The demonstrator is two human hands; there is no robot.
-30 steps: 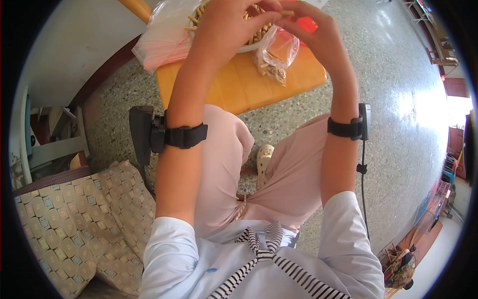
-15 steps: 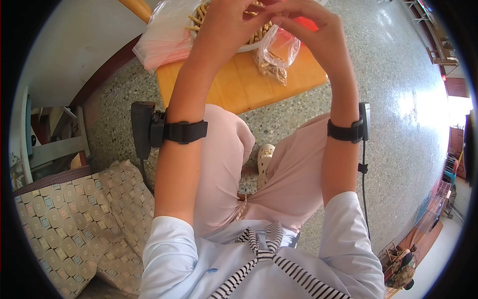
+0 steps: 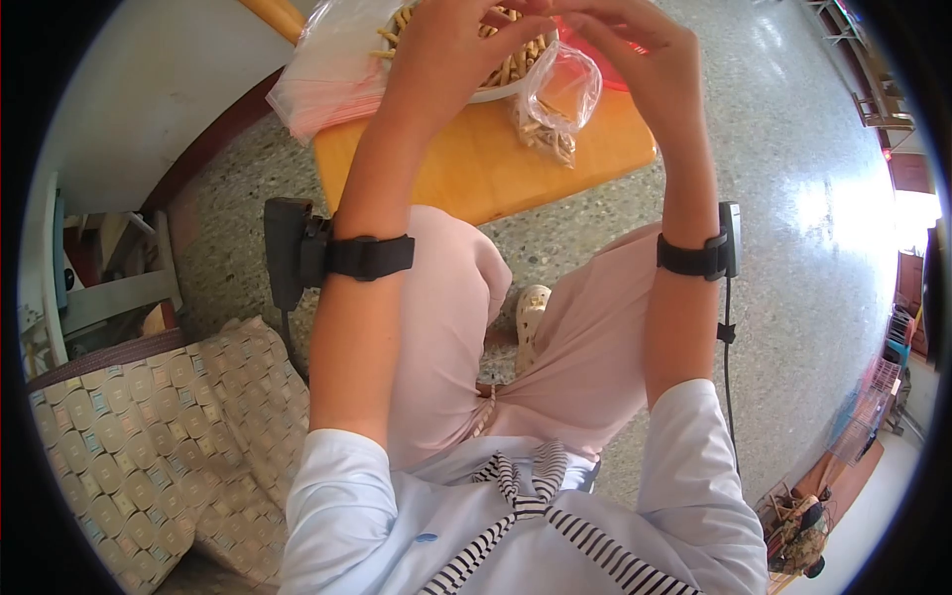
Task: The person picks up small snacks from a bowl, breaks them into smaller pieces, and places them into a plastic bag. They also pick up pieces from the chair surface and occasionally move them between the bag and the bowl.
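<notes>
Hanging between both hands at the far edge of view: clear bag [image 3: 557, 99], part-filled with pale sticks, long axis running near to far, mouth at the far end, above the orange bench [image 3: 476, 174]. Right hand [image 3: 650, 59]: nearer the bag, fingers [image 3: 595, 15] pinched together on its red-edged mouth. Left hand [image 3: 446, 55]: just left of the bag, over the white bowl [image 3: 491, 94] of sticks; fingers curled, grip cannot be told. Stack of empty bags [image 3: 322, 74]: far left on the bench.
</notes>
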